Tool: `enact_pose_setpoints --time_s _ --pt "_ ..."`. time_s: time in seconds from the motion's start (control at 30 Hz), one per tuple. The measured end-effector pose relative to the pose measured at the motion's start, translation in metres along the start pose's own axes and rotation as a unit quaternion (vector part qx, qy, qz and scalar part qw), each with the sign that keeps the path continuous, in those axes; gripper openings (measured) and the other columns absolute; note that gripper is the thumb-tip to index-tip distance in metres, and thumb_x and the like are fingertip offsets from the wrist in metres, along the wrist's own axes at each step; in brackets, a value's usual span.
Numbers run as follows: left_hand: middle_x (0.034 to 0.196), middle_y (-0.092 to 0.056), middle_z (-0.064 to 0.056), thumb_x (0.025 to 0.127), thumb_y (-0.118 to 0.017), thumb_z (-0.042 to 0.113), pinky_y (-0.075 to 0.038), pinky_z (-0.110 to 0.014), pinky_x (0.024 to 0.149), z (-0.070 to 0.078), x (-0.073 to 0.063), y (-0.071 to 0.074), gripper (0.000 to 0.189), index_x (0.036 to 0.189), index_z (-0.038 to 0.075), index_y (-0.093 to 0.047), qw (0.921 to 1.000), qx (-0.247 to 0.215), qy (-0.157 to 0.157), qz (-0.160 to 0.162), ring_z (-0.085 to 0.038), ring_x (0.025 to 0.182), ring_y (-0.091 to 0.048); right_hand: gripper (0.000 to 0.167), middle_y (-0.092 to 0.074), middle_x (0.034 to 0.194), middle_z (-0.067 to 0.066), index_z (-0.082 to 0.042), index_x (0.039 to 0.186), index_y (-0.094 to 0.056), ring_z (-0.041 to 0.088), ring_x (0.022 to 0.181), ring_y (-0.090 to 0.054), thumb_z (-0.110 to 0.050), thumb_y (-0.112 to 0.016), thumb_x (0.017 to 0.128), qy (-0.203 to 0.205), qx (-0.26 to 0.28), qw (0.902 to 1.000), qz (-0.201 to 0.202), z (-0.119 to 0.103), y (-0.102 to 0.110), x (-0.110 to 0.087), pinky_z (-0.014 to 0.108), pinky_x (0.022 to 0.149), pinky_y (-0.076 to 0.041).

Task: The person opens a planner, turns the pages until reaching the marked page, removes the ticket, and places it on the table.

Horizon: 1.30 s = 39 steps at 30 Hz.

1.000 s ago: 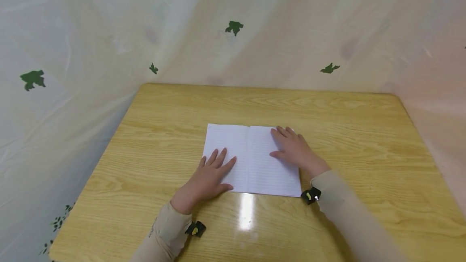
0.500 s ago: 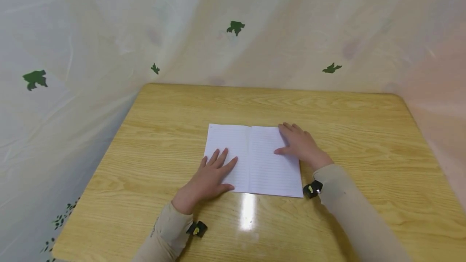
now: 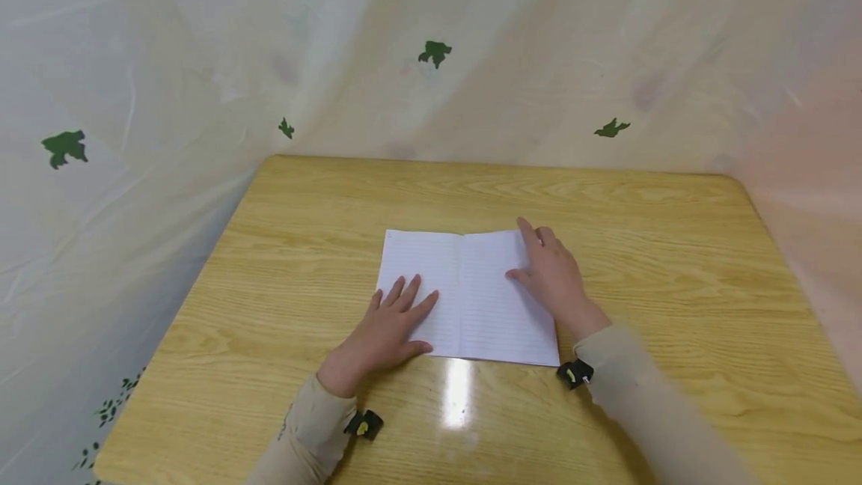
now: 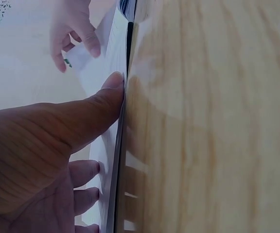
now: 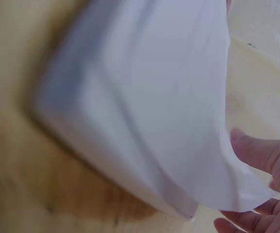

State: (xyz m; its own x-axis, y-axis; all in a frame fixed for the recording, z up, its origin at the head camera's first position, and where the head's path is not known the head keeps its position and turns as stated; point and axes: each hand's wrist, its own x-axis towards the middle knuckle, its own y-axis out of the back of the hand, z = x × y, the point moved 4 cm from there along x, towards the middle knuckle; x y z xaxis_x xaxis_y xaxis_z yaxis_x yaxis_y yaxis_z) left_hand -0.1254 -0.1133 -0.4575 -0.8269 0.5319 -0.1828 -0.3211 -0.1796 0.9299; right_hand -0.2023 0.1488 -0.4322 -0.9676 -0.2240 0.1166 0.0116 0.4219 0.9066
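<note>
Fingers (image 3: 409, 292) of the left hand (image 3: 377, 335) are spread nearly straight, resting on the notebook (image 3: 461, 313) from about 8 o'clock, its thumb along the near edge; they grip nothing. At 2 o'clock, the right hand (image 3: 559, 275) has its fingers partly curled behind a lifted leaf (image 5: 188, 136), the thumb on the other face, so the paper sits in a narrow gap between them. Ruled on both pages, the notebook lies open around the middle of the bench (image 3: 303, 245).

That leaf should prove very light, limp and easily creased; the right wrist view shows it bowing along its length. Its outer corner, toward 1 o'clock, seems the best hold, with a soft pinch, while the stiffer bound stack likely wants a flat palm against sliding.

Wood-grained and glossy, the bench shows a bright glare (image 3: 458, 394) at 6 o'clock. A pale cloth (image 3: 364, 58) with dark green shapes hangs at 12 o'clock.
</note>
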Motion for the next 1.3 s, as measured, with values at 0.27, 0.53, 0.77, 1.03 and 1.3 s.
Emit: enact_pose_setpoints --time_s 0.27,0.53,0.77,1.03,1.3 --pt "0.161 -0.011 -0.014 0.09 -0.065 0.045 -0.012 -0.063 0.112 0.001 -0.002 0.002 0.086 0.157 0.019 -0.019 0.9999 -0.008 0.004 0.006 -0.037 0.147 -0.008 0.086 -0.062 0.07 0.018 0.0 0.153 -0.019 0.024 0.051 -0.049 -0.018 -0.072 0.089 -0.01 -0.001 0.9989 0.046 -0.014 0.005 -0.021 0.041 0.047 -0.042" --pt "0.161 -0.012 -0.013 0.088 -0.067 0.048 -0.012 -0.061 0.114 0.001 -0.002 0.004 0.1 0.158 0.013 -0.004 0.9998 -0.008 0.014 0.013 -0.036 0.147 -0.01 0.06 -0.057 0.132 0.024 -0.002 0.145 -0.044 0.041 0.108 -0.062 -0.023 -0.066 0.093 0.075 0.007 0.9972 -0.005 -0.036 -0.006 -0.043 0.054 0.081 -0.052" --pt "0.161 -0.013 -0.012 0.085 -0.069 0.05 -0.012 -0.061 0.114 0.0 -0.002 0.004 0.109 0.157 0.01 0.002 0.9995 -0.014 0.016 0.022 -0.036 0.147 -0.012 0.07 -0.028 0.148 0.037 -0.009 0.15 -0.038 0.053 0.119 -0.05 -0.037 -0.066 0.093 0.076 0.04 0.9936 -0.074 -0.054 -0.015 -0.057 0.062 0.087 -0.047" --pt "0.162 -0.009 -0.012 0.093 -0.059 0.05 -0.012 -0.061 0.113 0.003 -0.001 0.005 0.097 0.156 0.004 -0.002 0.9993 -0.019 0.018 0.025 -0.036 0.147 -0.011 0.068 -0.021 0.152 0.036 -0.008 0.148 -0.041 0.05 0.129 -0.041 -0.043 -0.062 0.094 0.093 0.037 0.9889 -0.11 -0.066 -0.024 -0.064 0.06 0.097 -0.041" --pt "0.161 -0.001 -0.02 0.094 -0.054 0.056 -0.014 -0.063 0.112 0.004 0.001 0.008 0.099 0.156 0.007 0.006 0.9976 -0.055 0.023 0.036 -0.035 0.148 -0.007 0.062 -0.015 0.159 0.025 -0.009 0.149 -0.041 0.042 0.145 -0.015 -0.042 -0.055 0.098 0.102 0.086 0.981 -0.141 -0.077 -0.035 -0.069 0.059 0.109 -0.029"
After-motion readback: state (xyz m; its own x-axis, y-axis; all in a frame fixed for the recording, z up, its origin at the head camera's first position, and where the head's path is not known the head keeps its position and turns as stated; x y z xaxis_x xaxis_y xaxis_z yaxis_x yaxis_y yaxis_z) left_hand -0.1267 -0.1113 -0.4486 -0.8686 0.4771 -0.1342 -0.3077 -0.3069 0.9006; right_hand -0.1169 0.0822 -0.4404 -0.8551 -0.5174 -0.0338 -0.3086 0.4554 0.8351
